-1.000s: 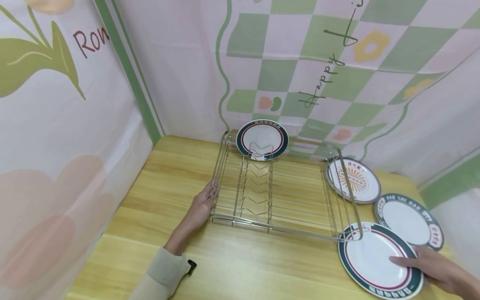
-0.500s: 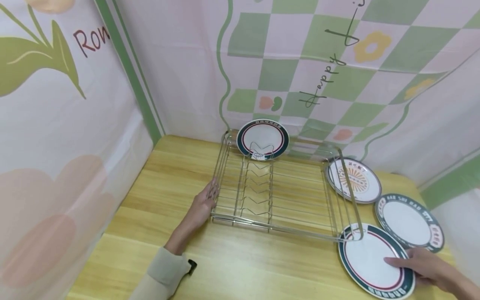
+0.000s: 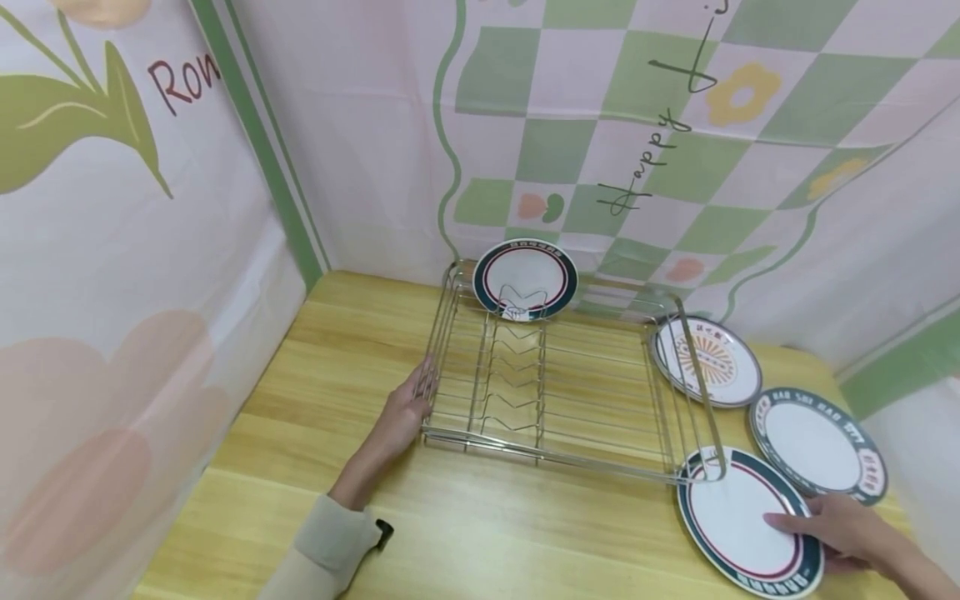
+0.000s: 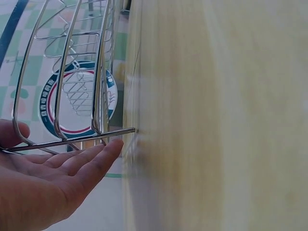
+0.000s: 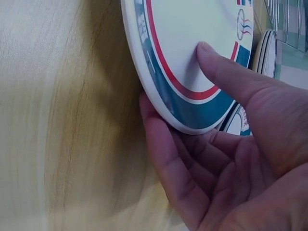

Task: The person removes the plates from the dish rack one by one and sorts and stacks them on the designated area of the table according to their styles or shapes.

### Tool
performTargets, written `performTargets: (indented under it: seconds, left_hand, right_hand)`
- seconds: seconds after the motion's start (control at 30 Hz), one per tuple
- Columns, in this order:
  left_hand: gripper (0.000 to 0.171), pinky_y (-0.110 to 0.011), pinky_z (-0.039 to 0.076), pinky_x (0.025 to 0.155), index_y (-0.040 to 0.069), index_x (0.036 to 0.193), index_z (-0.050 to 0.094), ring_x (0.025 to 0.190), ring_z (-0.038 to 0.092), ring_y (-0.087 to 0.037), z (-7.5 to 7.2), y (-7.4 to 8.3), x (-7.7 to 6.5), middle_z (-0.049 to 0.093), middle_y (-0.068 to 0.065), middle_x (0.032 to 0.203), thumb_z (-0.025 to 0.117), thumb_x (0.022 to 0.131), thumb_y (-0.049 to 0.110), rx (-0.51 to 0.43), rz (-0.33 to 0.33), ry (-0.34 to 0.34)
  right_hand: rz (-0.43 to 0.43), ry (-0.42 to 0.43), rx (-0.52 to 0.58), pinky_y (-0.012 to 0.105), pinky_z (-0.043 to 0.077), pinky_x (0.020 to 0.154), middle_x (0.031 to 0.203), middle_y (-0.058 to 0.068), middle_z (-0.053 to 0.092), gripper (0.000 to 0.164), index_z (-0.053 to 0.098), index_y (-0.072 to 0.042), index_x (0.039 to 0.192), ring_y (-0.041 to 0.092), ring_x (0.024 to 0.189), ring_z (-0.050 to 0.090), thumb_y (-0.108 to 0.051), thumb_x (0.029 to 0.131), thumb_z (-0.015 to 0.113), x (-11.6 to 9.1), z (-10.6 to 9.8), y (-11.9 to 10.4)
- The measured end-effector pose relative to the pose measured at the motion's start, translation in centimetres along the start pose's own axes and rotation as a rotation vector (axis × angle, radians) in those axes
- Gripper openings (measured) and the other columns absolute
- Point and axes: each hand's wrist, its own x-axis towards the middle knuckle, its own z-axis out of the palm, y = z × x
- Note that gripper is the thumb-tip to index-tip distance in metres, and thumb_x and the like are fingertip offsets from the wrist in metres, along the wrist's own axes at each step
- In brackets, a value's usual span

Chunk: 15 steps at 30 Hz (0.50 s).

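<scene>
My left hand [image 3: 401,414] rests against the left end of a wire dish rack [image 3: 517,446]. In the left wrist view its fingers [image 4: 91,161] lie straight along the metal, with the thumb near an upright wire. At the lower right of the head view my right hand [image 3: 843,529] grips a white plate [image 3: 738,521] with a dark green band and a red ring. The thumb [image 5: 226,70] lies on the plate's face and the other fingers are bent under its rim. The plate is tilted and its far edge overlaps the rack's front right corner. A similar plate [image 3: 525,275] stands upright in the rack's rear slot.
Right of the rack, a plate with an orange sunburst [image 3: 712,367] and a plate with a grey-green lettered rim [image 3: 810,442] lie on the wooden table [image 3: 480,533]. A patterned cloth [image 3: 570,150] hangs behind, and another [image 3: 112,292] at the left.
The right hand has moved a little to the left with the plate. The left hand and the rack have stayed where they were.
</scene>
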Motion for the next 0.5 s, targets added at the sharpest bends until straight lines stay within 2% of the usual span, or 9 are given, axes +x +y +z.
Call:
performTargets:
  seconds: [0.17,0.33,0.43,0.5]
  left_hand:
    - [0.08,-0.049,0.019,0.132,0.001,0.169,0.013,0.156,0.033,-0.041,0.0,0.0,0.1,0.024,-0.025,0.172,0.039,0.093,-0.004,0.008,-0.004,0.0]
    - [0.079,-0.05,0.02,0.132,0.001,0.168,0.013,0.155,0.034,-0.042,0.0,0.0,0.1,0.025,-0.026,0.171,0.039,0.094,-0.004,0.015,-0.001,0.003]
    - [0.08,-0.05,0.019,0.132,0.0,0.168,0.013,0.156,0.033,-0.042,0.0,0.0,0.2,0.025,-0.026,0.171,0.039,0.093,-0.004,0.009,0.003,0.001]
    - [0.08,-0.05,0.019,0.132,0.0,0.168,0.012,0.156,0.033,-0.042,-0.1,0.0,0.2,0.024,-0.025,0.172,0.039,0.094,-0.004,0.004,0.003,-0.002]
  right_hand:
    - [-0.016,0.075,-0.146,0.021,0.047,0.046,0.059,-0.002,0.06,0.05,0.055,-0.012,0.069,0.012,0.051,0.055,-0.05,0.093,0.077,0.5,0.1,0.5]
    - [-0.044,0.1,-0.269,0.02,0.038,0.046,0.052,-0.005,0.051,0.058,0.046,-0.018,0.06,0.01,0.048,0.049,-0.057,0.093,0.074,1.0,-0.3,1.0]
    - [-0.037,0.082,-0.269,0.019,0.037,0.046,0.051,-0.007,0.049,0.059,0.045,-0.02,0.058,0.009,0.047,0.047,-0.058,0.094,0.072,0.9,-0.8,0.7]
    - [-0.003,0.059,-0.228,0.019,0.038,0.046,0.051,-0.007,0.05,0.059,0.045,-0.021,0.057,0.008,0.047,0.047,-0.058,0.092,0.074,0.7,-1.1,0.3]
